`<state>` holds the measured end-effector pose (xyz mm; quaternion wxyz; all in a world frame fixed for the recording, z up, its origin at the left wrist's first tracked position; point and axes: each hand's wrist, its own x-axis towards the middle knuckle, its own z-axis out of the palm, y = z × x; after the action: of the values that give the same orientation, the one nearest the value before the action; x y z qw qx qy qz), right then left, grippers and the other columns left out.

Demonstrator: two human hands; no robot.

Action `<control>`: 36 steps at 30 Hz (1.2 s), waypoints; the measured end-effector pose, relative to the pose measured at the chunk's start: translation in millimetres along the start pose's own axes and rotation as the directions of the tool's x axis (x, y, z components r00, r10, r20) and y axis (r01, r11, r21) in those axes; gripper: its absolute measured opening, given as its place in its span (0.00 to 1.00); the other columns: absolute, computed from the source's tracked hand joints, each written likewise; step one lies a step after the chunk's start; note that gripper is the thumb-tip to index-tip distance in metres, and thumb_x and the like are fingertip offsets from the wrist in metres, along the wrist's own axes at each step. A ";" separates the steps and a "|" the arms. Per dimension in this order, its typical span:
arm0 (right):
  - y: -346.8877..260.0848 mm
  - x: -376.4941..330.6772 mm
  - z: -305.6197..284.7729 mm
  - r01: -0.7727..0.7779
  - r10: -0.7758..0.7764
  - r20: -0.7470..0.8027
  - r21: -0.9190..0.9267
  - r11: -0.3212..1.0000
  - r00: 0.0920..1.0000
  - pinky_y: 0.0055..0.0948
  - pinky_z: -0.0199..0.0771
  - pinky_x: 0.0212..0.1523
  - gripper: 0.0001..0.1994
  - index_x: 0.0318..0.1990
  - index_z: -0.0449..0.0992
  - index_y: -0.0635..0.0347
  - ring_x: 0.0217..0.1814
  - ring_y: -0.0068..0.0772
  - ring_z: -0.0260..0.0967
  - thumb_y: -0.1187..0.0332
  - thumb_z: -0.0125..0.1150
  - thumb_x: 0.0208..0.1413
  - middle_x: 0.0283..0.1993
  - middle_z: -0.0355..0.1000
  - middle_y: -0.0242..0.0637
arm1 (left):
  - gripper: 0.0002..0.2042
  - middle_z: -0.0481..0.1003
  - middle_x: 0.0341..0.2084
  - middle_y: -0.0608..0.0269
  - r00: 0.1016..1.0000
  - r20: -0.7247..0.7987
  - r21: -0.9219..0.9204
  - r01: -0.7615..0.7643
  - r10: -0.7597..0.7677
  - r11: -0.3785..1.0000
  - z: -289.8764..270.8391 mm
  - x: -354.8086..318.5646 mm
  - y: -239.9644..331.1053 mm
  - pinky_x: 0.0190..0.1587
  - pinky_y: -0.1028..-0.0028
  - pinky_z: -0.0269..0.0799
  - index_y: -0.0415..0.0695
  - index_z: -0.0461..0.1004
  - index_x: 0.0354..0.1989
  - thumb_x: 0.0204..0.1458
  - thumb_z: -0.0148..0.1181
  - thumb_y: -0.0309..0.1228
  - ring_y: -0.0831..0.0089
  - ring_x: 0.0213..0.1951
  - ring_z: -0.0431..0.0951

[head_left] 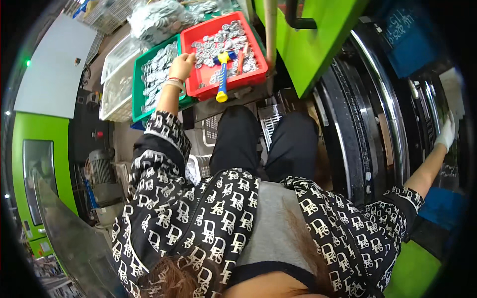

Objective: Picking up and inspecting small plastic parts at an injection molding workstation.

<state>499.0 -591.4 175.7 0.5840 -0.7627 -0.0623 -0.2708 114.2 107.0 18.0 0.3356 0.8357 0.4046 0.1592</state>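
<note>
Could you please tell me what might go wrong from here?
The hammer has its handle over the red tray's front rim, so a knock might tip it out.

The right hand, gloved, is stretched out by the machine; it could get pinched if parts there moved.

The left hand is where the red and green trays meet, so a brush might mix their discs.

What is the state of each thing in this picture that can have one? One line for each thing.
Left hand: fingers curled
Right hand: gloved
Red tray: partly filled
Hammer: lying, handle across tray rim
Green tray: filled
Clear bag: stuffed
Small light: lit green
</note>
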 end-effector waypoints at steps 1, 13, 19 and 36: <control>-5.3 -2.3 -2.4 -0.010 0.009 0.026 0.017 1.000 1.000 0.27 0.56 0.59 0.19 0.56 0.63 0.65 0.59 0.32 0.58 0.67 0.44 0.58 0.58 0.61 0.40 | 0.18 0.76 0.27 0.50 0.996 -0.021 0.144 -0.080 0.084 0.986 10.7 2.9 -20.9 0.34 0.65 0.70 0.41 0.76 0.34 0.52 0.48 0.44 0.58 0.31 0.77; -93.0 -62.8 51.3 0.045 -0.082 0.342 0.115 0.992 0.936 0.31 0.56 0.61 0.23 0.57 0.58 0.71 0.63 0.39 0.53 0.61 0.43 0.61 0.59 0.56 0.48 | 0.16 0.73 0.38 0.44 0.873 0.477 0.610 -0.249 -0.098 0.752 67.6 19.7 -34.5 0.42 0.66 0.70 0.39 0.75 0.39 0.46 0.55 0.37 0.57 0.42 0.75; -102.6 -75.2 59.9 0.074 -0.144 0.412 0.180 0.981 0.900 0.33 0.55 0.61 0.22 0.55 0.59 0.71 0.61 0.39 0.56 0.62 0.44 0.60 0.58 0.58 0.48 | 0.13 0.76 0.26 0.47 0.890 0.452 0.417 -0.267 0.056 0.869 71.0 29.7 -61.2 0.34 0.66 0.70 0.36 0.77 0.29 0.39 0.62 0.34 0.58 0.29 0.76; -124.3 -102.3 81.1 0.072 -0.159 0.557 0.176 0.982 0.815 0.30 0.61 0.56 0.20 0.52 0.64 0.70 0.54 0.34 0.63 0.62 0.47 0.59 0.53 0.64 0.44 | 0.15 0.75 0.26 0.42 0.920 0.362 0.387 -0.293 0.148 0.874 71.0 18.2 -43.6 0.35 0.65 0.71 0.33 0.74 0.30 0.40 0.61 0.35 0.55 0.31 0.77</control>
<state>389.0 -455.2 218.6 0.5759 -0.7584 -0.2992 -0.0611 138.8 110.0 -63.6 0.1820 0.9448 0.2702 -0.0355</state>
